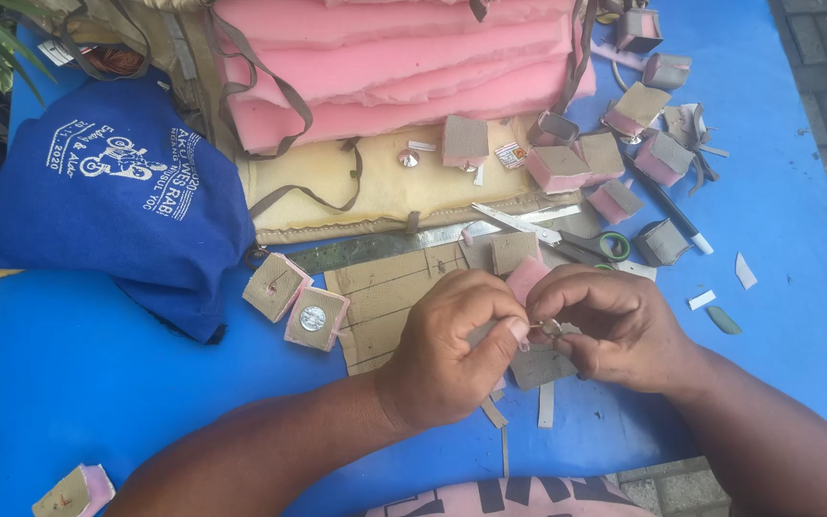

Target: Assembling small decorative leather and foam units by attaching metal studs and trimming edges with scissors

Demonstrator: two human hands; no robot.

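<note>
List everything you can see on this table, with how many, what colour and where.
table: one, blue top.
cloth bag: one, blue with white print, left.
foam sheets: stack, pink, strapped, top centre.
foam squares: about a dozen, pink with brown card faces, scattered centre and upper right.
metal ruler: one, grey, centre.
scissors: one, green handles, centre right.
pen: one, black, right.
cardboard sheet: one, brown, under the hands.
left hand: pinching a small metal piece.
right hand: fingers on the same piece.
</note>
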